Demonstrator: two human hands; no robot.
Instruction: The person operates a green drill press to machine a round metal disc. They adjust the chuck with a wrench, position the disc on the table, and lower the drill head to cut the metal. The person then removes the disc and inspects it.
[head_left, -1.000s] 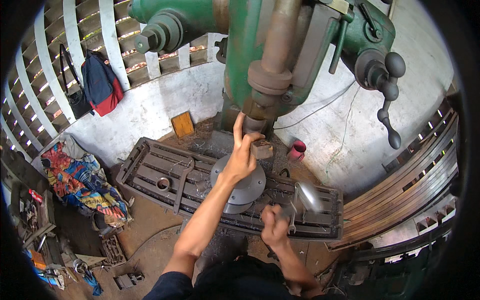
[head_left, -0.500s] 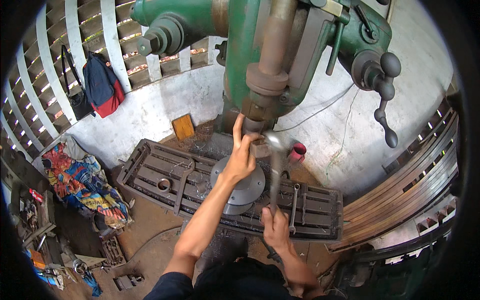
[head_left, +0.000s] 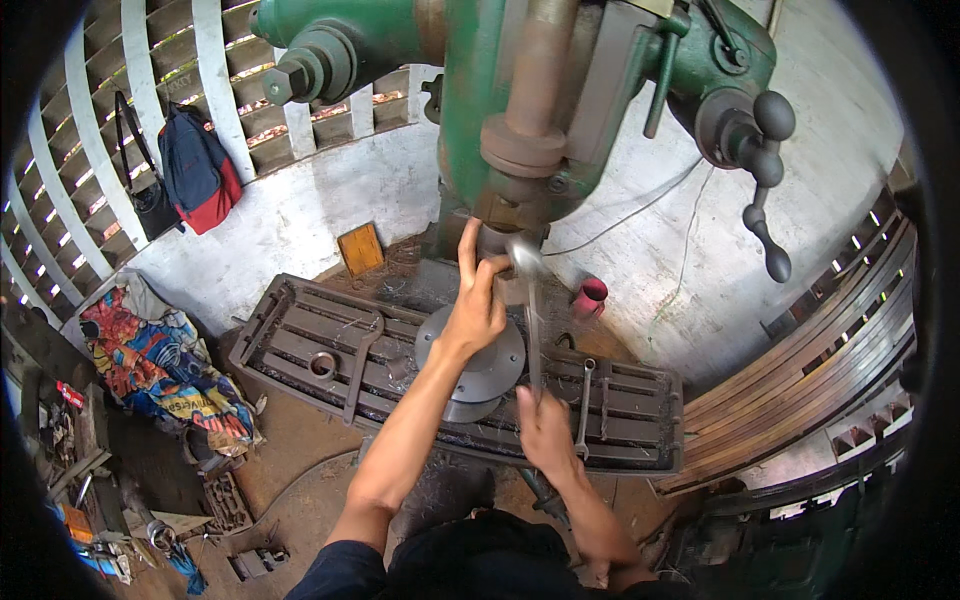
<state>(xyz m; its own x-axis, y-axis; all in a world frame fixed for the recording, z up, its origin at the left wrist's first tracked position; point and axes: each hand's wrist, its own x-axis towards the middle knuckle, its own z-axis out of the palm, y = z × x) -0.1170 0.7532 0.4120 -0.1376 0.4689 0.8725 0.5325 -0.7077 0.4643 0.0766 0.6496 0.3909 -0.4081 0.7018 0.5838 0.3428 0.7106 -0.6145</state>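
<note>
My left hand (head_left: pixel 475 315) is raised just under the spindle (head_left: pixel 525 110) of a green drill press (head_left: pixel 465 120). Its index finger points up against the spindle's lower end; the other fingers curl round something they hide. In my right hand (head_left: pixel 548 432) is the handle of a hammer (head_left: pixel 534 345). The shiny hammer head, smeared by motion, is up at the spindle end, close beside my left fingers. Below both hands a round grey flange (head_left: pixel 502 370) with bolt holes sits on the slotted metal table (head_left: pixel 290 340).
On the table lie a metal ring (head_left: pixel 323 367), a large wrench (head_left: pixel 362 370), a combination wrench (head_left: pixel 585 410) and a drill bit (head_left: pixel 604 400), among metal shavings. A crank handle (head_left: pixel 768 170) juts out at right. Behind the table stands a red cup (head_left: pixel 590 298).
The hammer head has swung left and slightly up, closer to the spindle end and my left fingers. My left hand keeps its place under the spindle. The whole view has shifted slightly.
</note>
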